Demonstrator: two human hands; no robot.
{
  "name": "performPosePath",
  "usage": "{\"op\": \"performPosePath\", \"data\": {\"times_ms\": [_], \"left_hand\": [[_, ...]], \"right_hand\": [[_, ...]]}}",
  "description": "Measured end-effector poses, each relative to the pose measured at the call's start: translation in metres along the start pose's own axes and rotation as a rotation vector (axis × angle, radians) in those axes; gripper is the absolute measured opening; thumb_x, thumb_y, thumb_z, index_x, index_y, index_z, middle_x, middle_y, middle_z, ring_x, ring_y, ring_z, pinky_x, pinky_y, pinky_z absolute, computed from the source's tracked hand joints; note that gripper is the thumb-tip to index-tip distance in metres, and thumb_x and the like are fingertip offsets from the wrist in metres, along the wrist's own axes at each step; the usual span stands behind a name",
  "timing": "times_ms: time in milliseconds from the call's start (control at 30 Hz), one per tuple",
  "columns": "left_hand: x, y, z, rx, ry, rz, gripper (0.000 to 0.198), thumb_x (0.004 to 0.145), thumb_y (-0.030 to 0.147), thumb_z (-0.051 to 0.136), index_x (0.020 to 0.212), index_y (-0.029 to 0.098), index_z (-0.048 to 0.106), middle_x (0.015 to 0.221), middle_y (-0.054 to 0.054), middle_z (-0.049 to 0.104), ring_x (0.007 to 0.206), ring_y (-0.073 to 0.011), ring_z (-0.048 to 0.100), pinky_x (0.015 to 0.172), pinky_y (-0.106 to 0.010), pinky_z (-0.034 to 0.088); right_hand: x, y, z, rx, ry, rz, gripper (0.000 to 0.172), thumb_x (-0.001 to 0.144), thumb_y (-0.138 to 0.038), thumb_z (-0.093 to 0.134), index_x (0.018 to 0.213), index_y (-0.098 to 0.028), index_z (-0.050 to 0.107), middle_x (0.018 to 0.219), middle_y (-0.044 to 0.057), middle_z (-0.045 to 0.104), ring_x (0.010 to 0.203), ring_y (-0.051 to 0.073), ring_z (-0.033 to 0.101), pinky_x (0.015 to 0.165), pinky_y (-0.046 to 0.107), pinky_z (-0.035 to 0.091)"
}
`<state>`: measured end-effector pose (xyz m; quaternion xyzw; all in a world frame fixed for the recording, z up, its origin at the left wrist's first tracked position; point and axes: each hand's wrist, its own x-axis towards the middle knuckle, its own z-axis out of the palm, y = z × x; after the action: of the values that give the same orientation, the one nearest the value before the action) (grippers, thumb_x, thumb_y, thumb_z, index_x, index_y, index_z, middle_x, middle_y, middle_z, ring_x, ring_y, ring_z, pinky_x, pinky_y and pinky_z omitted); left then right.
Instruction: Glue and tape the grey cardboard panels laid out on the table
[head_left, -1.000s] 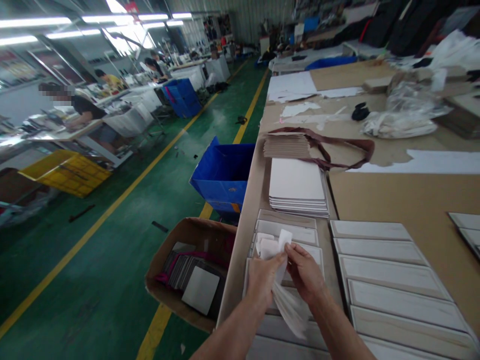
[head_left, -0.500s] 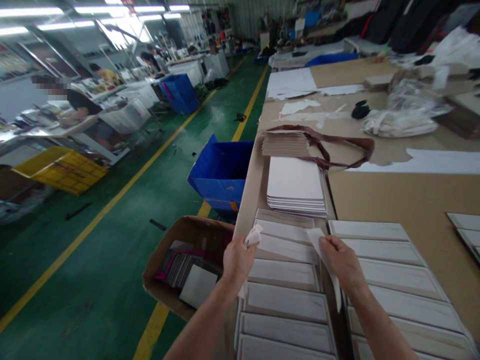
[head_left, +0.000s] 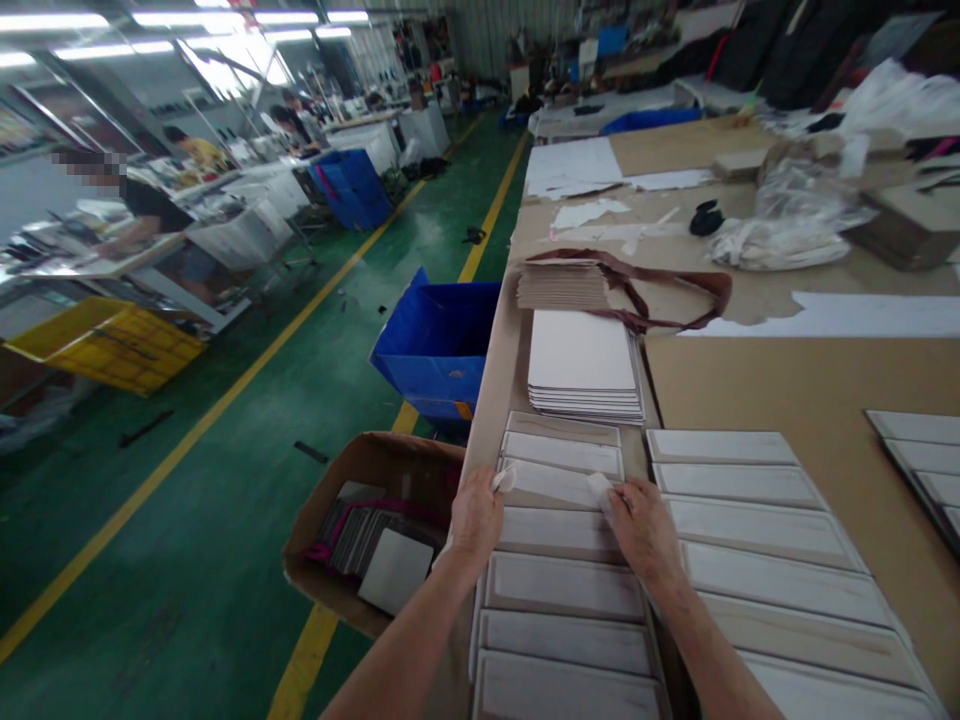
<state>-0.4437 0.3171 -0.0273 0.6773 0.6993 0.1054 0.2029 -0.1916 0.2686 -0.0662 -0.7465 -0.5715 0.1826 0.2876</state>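
My left hand (head_left: 477, 515) is closed on a crumpled white strip (head_left: 505, 479) at the left edge of a row of flat pale panels (head_left: 566, 583). My right hand (head_left: 643, 525) pinches another thin white piece (head_left: 600, 488) over the same row, near its right edge. Whether the two white pieces join is unclear. A second row of panels (head_left: 765, 515) lies to the right of my right hand. Just beyond the hands stands a stack of white boards (head_left: 581, 352), with brown folded pieces (head_left: 562, 287) and a brown strap (head_left: 709, 305) behind it.
Left of the table (head_left: 491, 400) are a cardboard box (head_left: 300, 540) holding boards and a blue bin (head_left: 427, 375). Clear plastic bags (head_left: 799, 215) lie at the back right. A yellow crate (head_left: 127, 345) and a seated person (head_left: 154, 205) are across the aisle.
My right hand has moved left and nearer my left hand. Its white strip, which hung down long before, now shows only as a short piece. The view has shifted slightly.
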Motion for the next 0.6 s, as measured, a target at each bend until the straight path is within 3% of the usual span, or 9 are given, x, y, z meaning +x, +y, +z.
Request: {"op": "performPosePath", "data": {"times_ms": [267,600], "left_hand": [[-0.016,-0.008,-0.004,0.008,-0.042,-0.058,0.024,0.083,0.012,0.052,0.103,0.019,0.065,0.103,-0.007,0.069,0.098,-0.0210,0.062,0.086,-0.027,0.042],[-0.034,-0.014,-0.011,-0.017,-0.059,-0.039,0.022,0.081,0.013,0.053,0.098,0.019,0.066,0.097,-0.006,0.070,0.093,-0.0196,0.063,0.082,-0.026,0.042]], "right_hand": [[-0.019,-0.002,0.000,-0.025,-0.001,-0.012,0.040,0.088,-0.039,0.039,0.087,-0.016,0.072,0.106,0.016,0.062,0.098,0.026,0.057,0.094,0.039,0.044],[-0.041,-0.002,-0.006,0.108,0.003,0.063,0.037,0.085,-0.044,0.043,0.083,-0.019,0.070,0.100,0.012,0.063,0.094,0.026,0.060,0.089,0.039,0.047]]}}
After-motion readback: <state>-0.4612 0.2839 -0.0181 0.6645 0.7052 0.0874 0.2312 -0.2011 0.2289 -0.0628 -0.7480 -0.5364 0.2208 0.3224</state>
